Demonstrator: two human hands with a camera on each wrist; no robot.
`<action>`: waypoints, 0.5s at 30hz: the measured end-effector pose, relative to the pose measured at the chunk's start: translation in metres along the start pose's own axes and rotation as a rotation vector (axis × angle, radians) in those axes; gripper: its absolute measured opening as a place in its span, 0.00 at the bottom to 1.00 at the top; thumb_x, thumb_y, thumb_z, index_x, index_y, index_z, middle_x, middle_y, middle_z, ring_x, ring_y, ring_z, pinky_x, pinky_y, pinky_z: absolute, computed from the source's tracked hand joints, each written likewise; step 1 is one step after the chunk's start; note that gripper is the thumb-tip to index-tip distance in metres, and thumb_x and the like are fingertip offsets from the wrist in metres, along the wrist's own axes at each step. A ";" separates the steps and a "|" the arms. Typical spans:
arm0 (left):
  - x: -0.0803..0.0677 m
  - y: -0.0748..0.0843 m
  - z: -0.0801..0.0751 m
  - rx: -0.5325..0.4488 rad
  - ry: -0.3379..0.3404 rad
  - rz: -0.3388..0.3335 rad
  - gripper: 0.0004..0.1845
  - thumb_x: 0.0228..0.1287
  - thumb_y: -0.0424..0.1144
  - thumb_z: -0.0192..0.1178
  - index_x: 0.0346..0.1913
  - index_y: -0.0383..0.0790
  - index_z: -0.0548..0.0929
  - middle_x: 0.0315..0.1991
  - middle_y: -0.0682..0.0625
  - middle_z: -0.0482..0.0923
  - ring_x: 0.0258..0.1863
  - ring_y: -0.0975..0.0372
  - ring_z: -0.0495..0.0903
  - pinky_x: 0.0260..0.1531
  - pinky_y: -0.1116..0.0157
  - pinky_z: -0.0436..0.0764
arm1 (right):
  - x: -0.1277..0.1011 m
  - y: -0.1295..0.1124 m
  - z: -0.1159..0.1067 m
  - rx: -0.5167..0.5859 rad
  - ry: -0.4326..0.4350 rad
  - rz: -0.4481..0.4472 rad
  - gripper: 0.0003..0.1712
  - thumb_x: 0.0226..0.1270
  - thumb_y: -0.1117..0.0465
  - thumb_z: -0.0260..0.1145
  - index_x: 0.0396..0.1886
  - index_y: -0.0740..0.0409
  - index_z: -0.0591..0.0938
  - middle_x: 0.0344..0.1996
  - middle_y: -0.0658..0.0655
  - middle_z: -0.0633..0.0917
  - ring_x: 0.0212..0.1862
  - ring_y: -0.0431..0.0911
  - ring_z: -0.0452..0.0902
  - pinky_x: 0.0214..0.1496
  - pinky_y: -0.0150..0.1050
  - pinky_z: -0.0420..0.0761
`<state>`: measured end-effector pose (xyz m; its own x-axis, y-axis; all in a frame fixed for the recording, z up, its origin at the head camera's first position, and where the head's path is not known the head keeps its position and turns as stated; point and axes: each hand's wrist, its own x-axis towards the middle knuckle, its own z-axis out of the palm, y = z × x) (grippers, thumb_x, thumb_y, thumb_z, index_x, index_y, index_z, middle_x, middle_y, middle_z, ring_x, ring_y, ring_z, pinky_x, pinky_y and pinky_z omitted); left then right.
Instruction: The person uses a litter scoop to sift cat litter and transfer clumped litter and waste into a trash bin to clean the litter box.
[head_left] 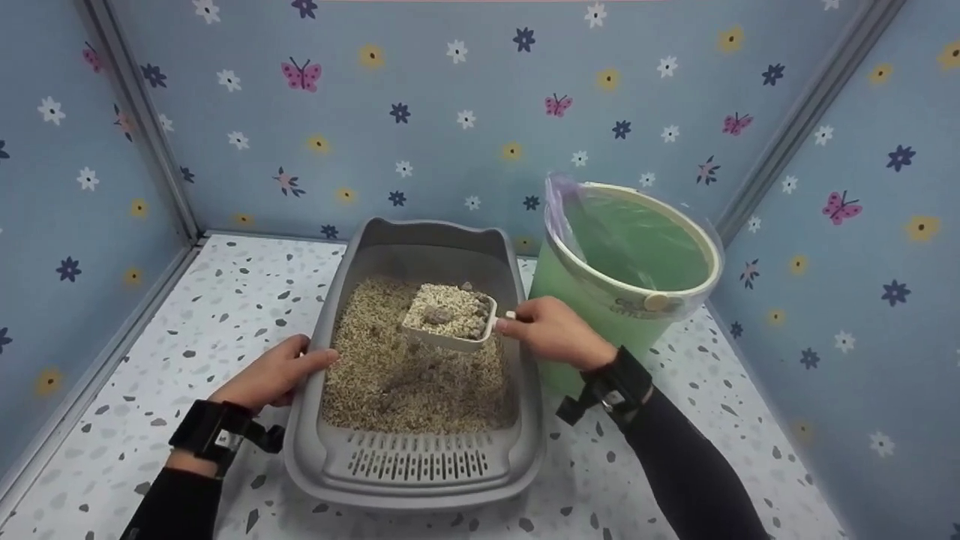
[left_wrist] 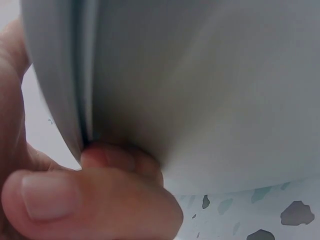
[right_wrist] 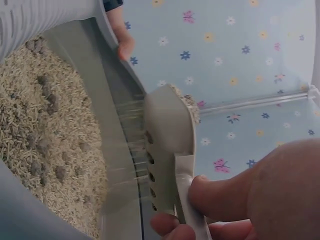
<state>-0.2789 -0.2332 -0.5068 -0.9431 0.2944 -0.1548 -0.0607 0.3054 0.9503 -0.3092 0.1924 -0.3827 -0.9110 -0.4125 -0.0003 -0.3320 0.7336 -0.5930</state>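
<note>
Blue flowered walls enclose a speckled white surface [head_left: 225, 300] carrying a grey plastic litter tray [head_left: 412, 465] of beige pellets, beside a green bag-lined bin [head_left: 637, 255]. Right hand [head_left: 551, 330] has its grip pinching the handle of a cream slotted scoop [head_left: 450, 319], loaded, above the pellets. Left hand [head_left: 274, 371] curls around the tray's left rim.

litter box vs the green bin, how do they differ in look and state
The litter box is grey, low and wide; the green bin is tall and round. The litter box holds pale pellets with dark clumps; the green bin is lined with a clear bag and nothing shows inside it. The left hand grips the litter box; no hand touches the green bin. Both stand on the speckled floor.
</note>
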 end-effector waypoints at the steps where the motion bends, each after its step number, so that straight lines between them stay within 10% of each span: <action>1: -0.001 0.000 0.000 0.000 0.003 0.002 0.27 0.84 0.56 0.62 0.54 0.33 0.69 0.31 0.50 0.70 0.18 0.67 0.61 0.16 0.71 0.63 | 0.001 -0.001 0.001 0.007 -0.004 -0.013 0.30 0.84 0.45 0.69 0.19 0.45 0.70 0.17 0.44 0.66 0.21 0.41 0.62 0.28 0.40 0.67; 15: 0.004 0.001 -0.003 0.012 -0.004 -0.012 0.27 0.85 0.57 0.61 0.57 0.33 0.69 0.32 0.50 0.70 0.19 0.67 0.61 0.17 0.70 0.64 | 0.003 0.006 0.002 0.048 -0.001 -0.058 0.29 0.83 0.43 0.69 0.19 0.43 0.71 0.17 0.42 0.68 0.21 0.40 0.62 0.28 0.37 0.65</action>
<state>-0.2832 -0.2345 -0.5060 -0.9410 0.2944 -0.1670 -0.0677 0.3197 0.9451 -0.3131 0.1944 -0.3874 -0.8903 -0.4541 0.0343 -0.3720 0.6816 -0.6302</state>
